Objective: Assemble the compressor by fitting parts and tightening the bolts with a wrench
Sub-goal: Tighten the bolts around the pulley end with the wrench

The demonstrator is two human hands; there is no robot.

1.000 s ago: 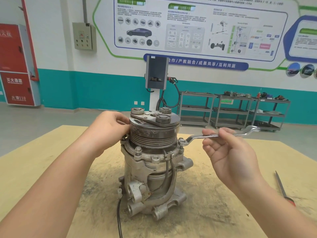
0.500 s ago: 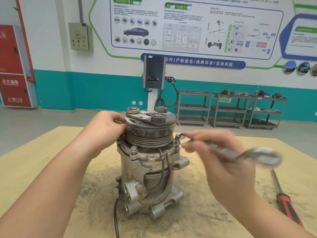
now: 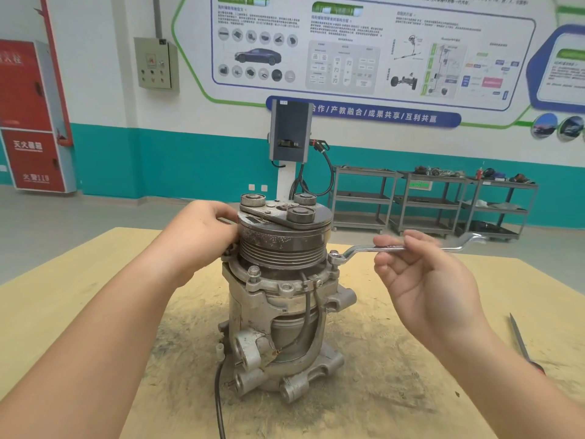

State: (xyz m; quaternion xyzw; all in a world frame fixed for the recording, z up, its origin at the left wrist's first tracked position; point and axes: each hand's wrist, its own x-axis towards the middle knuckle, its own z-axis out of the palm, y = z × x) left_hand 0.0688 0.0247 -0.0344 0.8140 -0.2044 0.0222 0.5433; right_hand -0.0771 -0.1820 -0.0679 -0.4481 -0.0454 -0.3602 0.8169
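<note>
Fingers of my right hand pinch the wrench, its ring end seated on the right flange bolt; my left hand grips the compressor standing mid-table. Parts look fitted; tightening seems underway, other bolts probably remain.

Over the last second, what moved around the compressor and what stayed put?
The right hand swung the wrench handle toward the person and down, then back out to the right, level again, its ring end on the bolt throughout. The left hand kept holding the pulley; the compressor did not shift.
</note>
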